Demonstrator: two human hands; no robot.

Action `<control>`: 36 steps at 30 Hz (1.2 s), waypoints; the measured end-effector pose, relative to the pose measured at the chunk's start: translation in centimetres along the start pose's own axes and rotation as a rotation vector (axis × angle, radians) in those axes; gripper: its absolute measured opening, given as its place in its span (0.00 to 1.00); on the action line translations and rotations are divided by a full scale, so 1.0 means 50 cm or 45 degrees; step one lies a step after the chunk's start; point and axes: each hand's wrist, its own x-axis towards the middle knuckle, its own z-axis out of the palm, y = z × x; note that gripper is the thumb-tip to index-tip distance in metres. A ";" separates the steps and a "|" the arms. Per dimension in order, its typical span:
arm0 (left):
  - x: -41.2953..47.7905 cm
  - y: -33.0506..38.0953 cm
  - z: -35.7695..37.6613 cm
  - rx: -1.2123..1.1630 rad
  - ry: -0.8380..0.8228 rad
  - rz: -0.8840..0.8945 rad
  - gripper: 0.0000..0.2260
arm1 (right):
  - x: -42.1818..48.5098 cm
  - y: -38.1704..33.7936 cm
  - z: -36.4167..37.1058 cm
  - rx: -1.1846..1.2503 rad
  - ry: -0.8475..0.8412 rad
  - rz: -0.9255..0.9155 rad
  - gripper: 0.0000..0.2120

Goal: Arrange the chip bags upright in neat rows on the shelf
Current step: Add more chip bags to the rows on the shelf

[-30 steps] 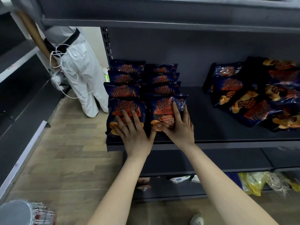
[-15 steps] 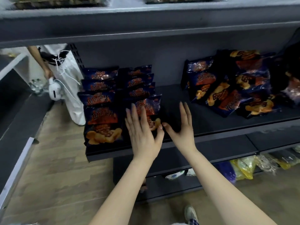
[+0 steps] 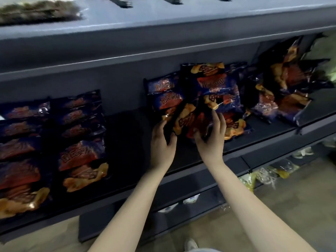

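Both hands have left the two neat rows of dark blue foil chip bags (image 3: 54, 142), now well left of the fingers. The left hand (image 3: 162, 142) and right hand (image 3: 211, 140) each clasp one tilted blue-and-orange chip bag (image 3: 189, 120) at the front of the jumbled pile (image 3: 218, 91) on the dark grey metal shelf (image 3: 127, 142).

Dim, motion-blurred view; shelf (image 3: 127, 135) interior deeply shadowed, edges warped.

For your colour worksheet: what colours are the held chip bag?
Dark blue with orange-red; head view.
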 end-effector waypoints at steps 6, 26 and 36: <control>0.065 0.013 0.063 -0.114 -0.217 -0.370 0.25 | 0.043 0.041 -0.016 0.083 -0.160 -0.064 0.33; -0.009 -0.030 -0.088 -1.087 0.028 -0.557 0.24 | 0.166 -0.066 0.063 0.649 -1.470 0.322 0.23; 0.010 -0.050 -0.082 -1.562 0.188 -0.673 0.13 | 0.214 -0.097 0.082 0.517 -1.588 0.408 0.40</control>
